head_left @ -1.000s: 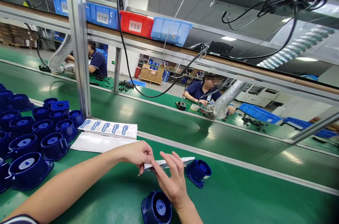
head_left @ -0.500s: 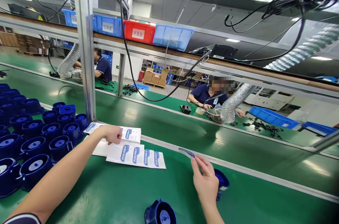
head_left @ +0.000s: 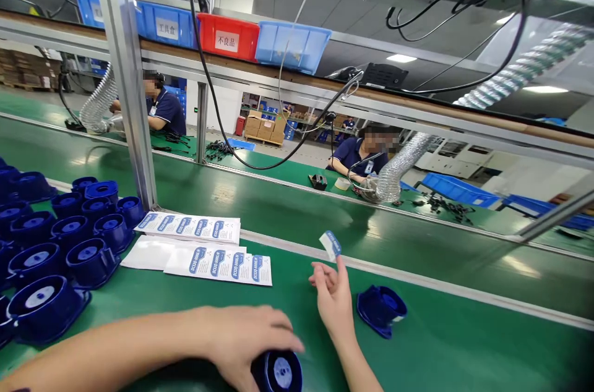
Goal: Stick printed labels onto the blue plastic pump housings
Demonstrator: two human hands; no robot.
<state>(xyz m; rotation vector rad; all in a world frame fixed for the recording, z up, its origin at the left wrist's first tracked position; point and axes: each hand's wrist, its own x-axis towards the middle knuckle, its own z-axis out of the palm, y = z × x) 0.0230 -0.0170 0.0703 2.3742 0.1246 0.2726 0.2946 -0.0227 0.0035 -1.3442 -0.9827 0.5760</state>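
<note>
At the bottom centre, my left hand [head_left: 253,342] curves over a round dark-blue plastic housing [head_left: 283,372], fingers along its far rim and thumb on the near left side. Part of the housing is hidden by the hand and cut off by the frame edge. Raised to the right of it, my right hand [head_left: 335,299] has a small white-and-blue label [head_left: 330,246] at the tip of its index finger, the other fingers curled. Another blue housing [head_left: 381,310] lies just right of that hand. Printed label sheets [head_left: 218,263] lie in overlapping stacks at centre left.
Many blue housings [head_left: 41,296] crowd the left of the green table [head_left: 297,305]. A metal post [head_left: 125,70] rises behind them. Blue and red bins [head_left: 229,36] line an overhead shelf, with a black cable hanging below. Across the line, two co-workers [head_left: 355,154] sit at benches.
My left hand has left the label sheets and come down to the near housing. My right hand has turned, and the label now stands upright on its fingertip. The view has shifted slightly.
</note>
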